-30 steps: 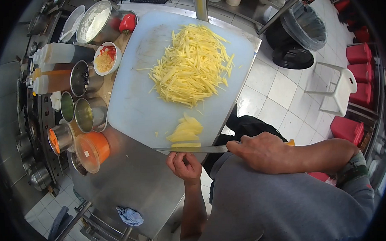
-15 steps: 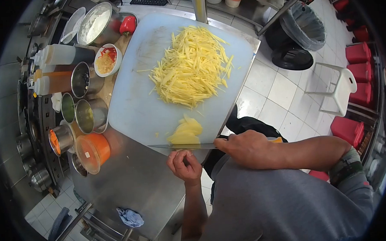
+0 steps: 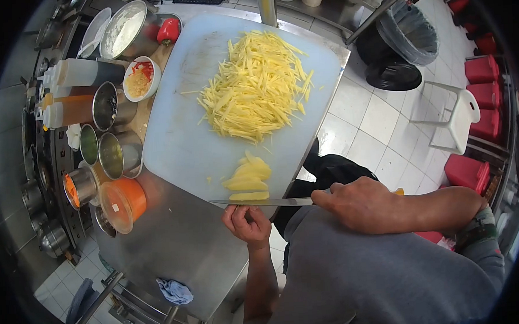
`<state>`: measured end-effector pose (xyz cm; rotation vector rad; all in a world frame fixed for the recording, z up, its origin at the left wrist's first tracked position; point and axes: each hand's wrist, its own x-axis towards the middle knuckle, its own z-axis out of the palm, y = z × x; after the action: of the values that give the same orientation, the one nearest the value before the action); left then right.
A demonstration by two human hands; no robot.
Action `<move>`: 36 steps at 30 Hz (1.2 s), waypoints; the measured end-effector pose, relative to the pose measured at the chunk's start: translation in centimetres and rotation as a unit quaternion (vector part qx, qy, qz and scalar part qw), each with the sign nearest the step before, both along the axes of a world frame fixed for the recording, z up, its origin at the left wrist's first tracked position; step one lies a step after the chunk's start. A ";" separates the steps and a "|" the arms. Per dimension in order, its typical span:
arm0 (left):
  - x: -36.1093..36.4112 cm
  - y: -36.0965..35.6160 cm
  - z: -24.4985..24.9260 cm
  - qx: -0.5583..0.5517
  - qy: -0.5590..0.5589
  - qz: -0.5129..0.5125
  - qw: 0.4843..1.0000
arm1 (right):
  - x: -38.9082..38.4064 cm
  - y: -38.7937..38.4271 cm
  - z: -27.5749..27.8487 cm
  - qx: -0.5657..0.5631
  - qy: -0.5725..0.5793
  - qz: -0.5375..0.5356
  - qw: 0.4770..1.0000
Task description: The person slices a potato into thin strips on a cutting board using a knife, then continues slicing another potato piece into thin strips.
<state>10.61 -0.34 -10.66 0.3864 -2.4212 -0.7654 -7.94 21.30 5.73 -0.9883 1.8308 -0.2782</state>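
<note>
My right hand [image 3: 360,205] is wrapped round the handle of a long kitchen knife [image 3: 281,202]. The blade lies level across the near edge of the white cutting board [image 3: 169,148]. Against the near side of the blade, my left hand [image 3: 248,223] is curled with its fingers closed; whatever they hold is hidden. Just beyond the blade, thin pale-yellow slices [image 3: 248,175] overlap in a small stack, with a narrow cut strip [image 3: 248,196] beside the steel. Farther up the board rests a large heap of yellow shredded strips [image 3: 256,90].
Left of the board stand sauce bottles [image 3: 75,109], metal pots [image 3: 120,153], a white bowl [image 3: 142,78] and an orange-filled tub [image 3: 124,204]. A red pepper [image 3: 169,31] lies by the far corner. A blue cloth [image 3: 175,291] sits on the steel table [image 3: 176,246].
My right hand has drawn the knife to the right and slightly nearer me. A narrow strip now shows apart from the slices. My left hand has barely shifted.
</note>
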 end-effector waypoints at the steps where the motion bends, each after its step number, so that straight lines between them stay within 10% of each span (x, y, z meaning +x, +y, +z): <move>1: 0.0 0.0 0.0 0.001 -0.001 0.000 1.000 | 0.0 0.1 0.0 -0.001 0.002 -0.002 1.000; 36: 0.1 -0.3 0.7 0.030 0.000 0.015 0.999 | -0.3 -1.3 -1.9 -0.028 -0.022 -0.045 0.998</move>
<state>10.67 -0.68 -9.94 0.4458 -2.3912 -0.8255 -8.23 19.96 3.84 -0.9325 1.8392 -0.4060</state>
